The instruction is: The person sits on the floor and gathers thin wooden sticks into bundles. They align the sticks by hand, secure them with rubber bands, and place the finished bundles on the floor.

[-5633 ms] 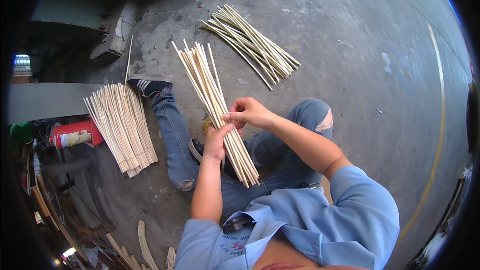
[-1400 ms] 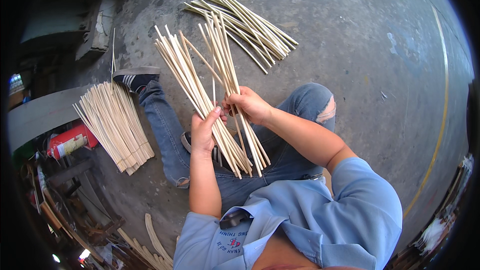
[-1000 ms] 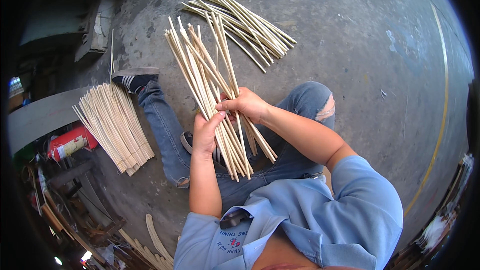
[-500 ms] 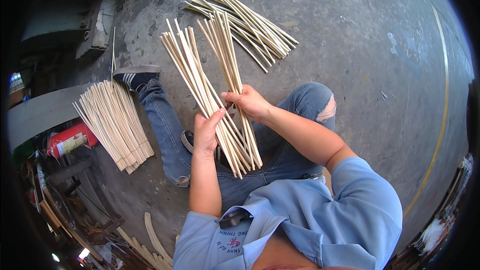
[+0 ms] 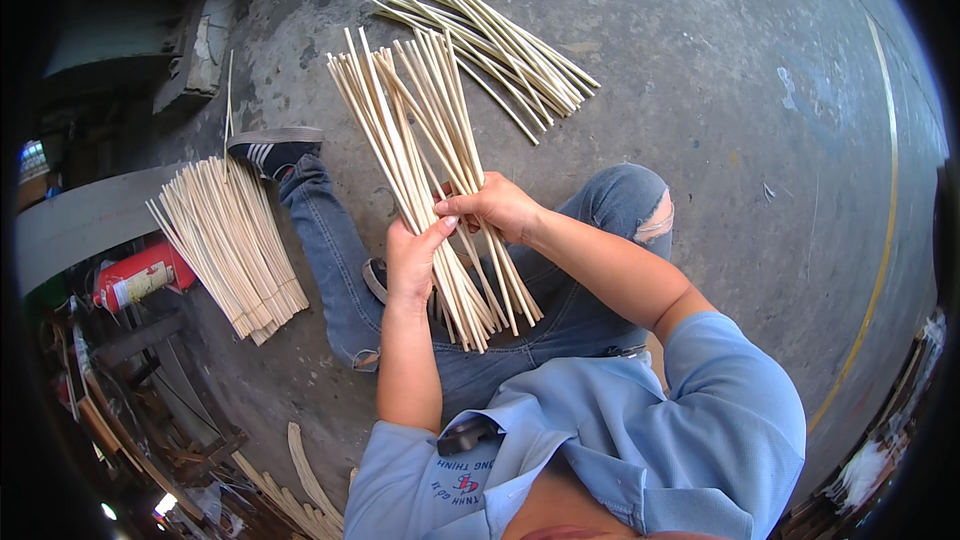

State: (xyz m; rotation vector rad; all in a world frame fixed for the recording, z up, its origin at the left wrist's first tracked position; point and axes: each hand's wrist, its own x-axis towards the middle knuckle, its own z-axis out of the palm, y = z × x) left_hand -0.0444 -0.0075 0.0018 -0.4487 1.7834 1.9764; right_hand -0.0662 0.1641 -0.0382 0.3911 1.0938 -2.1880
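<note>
Long, thin, pale wooden sticks fill both my hands above my lap. My left hand is closed round the left bundle of sticks, its thumb pressed across them. Closed on the right bundle of sticks, my right hand sits slightly higher, its fingertips touching or nearly touching the left thumb. The two bundles lean apart at the top, with a few sticks crossing between them, and their lower ends fan out over my thighs. My fingers behind the sticks are mostly hidden.
A loose pile of greenish sticks lies on the concrete floor ahead. Left of my outstretched leg stands a thick bundle of sticks, beside a red cylinder. Curved wood pieces lie at lower left. A yellow line runs along the right.
The two bundles have come closer together at their tops, and a few sticks now cross between them. My right fingers have shifted slightly left toward the left thumb. The lower ends spread wider.
</note>
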